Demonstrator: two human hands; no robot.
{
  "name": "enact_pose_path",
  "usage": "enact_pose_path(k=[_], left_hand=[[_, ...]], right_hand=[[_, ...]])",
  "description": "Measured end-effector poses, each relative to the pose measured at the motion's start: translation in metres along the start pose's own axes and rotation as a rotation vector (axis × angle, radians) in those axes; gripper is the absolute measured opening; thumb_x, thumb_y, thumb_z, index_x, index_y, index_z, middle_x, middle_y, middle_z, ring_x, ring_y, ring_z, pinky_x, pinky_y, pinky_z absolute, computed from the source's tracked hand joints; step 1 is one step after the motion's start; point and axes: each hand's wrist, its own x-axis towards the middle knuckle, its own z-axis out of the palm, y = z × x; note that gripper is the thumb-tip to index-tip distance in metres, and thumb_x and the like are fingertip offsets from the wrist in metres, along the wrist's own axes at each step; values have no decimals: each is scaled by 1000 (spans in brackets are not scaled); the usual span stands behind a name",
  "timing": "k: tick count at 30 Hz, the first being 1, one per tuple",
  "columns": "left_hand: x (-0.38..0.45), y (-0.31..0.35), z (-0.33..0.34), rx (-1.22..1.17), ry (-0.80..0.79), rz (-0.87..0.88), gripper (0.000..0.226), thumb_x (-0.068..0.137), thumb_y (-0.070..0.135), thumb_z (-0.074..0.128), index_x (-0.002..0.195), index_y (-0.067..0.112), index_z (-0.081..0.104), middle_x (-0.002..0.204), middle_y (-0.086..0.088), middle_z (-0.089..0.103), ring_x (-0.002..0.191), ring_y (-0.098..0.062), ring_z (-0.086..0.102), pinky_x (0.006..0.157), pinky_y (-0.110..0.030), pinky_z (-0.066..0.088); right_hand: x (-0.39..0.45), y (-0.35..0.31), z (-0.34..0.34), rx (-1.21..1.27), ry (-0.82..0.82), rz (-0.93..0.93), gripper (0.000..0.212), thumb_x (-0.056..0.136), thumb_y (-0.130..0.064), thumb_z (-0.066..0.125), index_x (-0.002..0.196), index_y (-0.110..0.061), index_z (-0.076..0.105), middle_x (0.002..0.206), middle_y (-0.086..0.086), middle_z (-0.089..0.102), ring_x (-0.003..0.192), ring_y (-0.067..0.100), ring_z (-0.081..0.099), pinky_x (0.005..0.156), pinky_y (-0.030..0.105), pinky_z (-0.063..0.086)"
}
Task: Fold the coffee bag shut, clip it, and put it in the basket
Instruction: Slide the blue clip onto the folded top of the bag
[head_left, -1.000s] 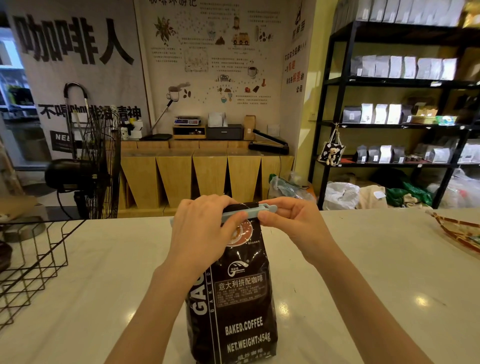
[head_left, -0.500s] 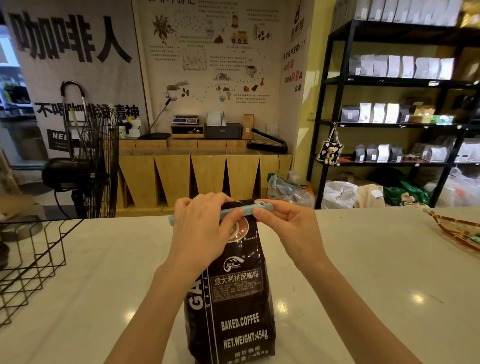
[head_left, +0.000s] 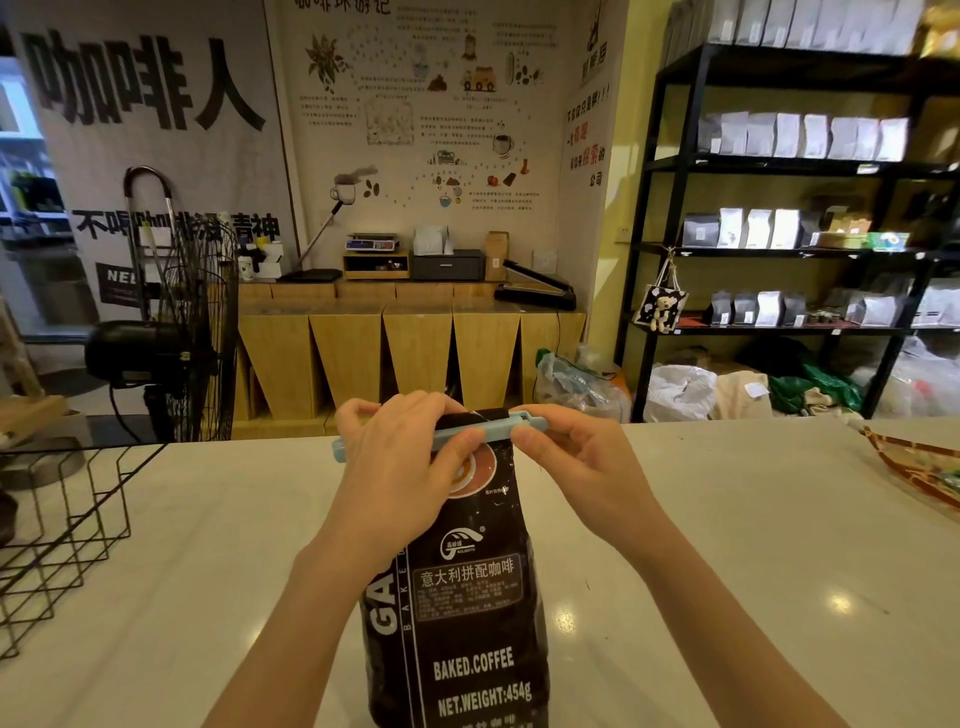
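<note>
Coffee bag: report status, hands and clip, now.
Both hands on clip: left hand over its middle, right hand pinching the end. Bag upright on counter, top folded. Basket far left, path clear.

A coffee shop: shelves of packaged bags, coffee wall posters, a scale.

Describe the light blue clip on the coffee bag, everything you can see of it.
The clip is a long, thin bar of pale blue plastic, lying nearly level across the folded top of the black coffee bag, its right end slightly higher. Both ends stick out past the bag. The left hand covers its left part, thumb pressing the front; the right hand pinches the right end. Whether it is latched cannot be told.
</note>
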Motion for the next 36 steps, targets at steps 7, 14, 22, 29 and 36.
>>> enact_pose_path(k=[7, 14, 22, 29, 36], left_hand=[[-1, -1, 4, 25, 47, 1, 23, 85, 42, 46, 100, 27, 57, 93, 14, 55, 92, -7, 47, 80, -22, 10], [1, -1, 7, 53, 24, 8, 32, 85, 45, 42, 109, 28, 55, 106, 9, 62, 101, -9, 49, 84, -22, 12], [9, -24, -29, -178, -324, -303, 117, 49, 55, 69, 141, 32, 1, 154, 5, 16, 139, -17, 20, 112, -45, 19], [-35, -54, -12, -870, -662, -731, 124, 24, 63, 80, 132, 23, 36, 115, -5, 66, 100, -21, 65, 88, -37, 51], [-72, -42, 21, -1079, -289, -858, 61, 50, 24, 75, 108, 16, 60, 95, -5, 74, 85, -21, 70, 68, -29, 51]], right_hand=[[1, 12, 10, 15, 134, -8, 24, 84, -13, 60, 107, -9, 67, 88, -4, 69, 87, 9, 65, 75, 16, 52], [3, 9, 8, 112, 34, 41, 22, 88, -10, 54, 92, -30, 63, 84, -8, 66, 81, -4, 62, 74, 11, 50], [6, 21, -3, 332, -14, 251, 18, 88, -13, 52, 98, -18, 66, 88, 0, 73, 84, 11, 70, 75, 22, 57], [7, 30, -4, 388, -16, 328, 19, 89, -17, 52, 101, -16, 67, 83, -1, 75, 81, 12, 71, 73, 26, 57], [5, 38, 6, 528, 66, 495, 24, 91, -21, 51, 109, -12, 62, 98, 6, 73, 90, 15, 70, 76, 28, 55]])
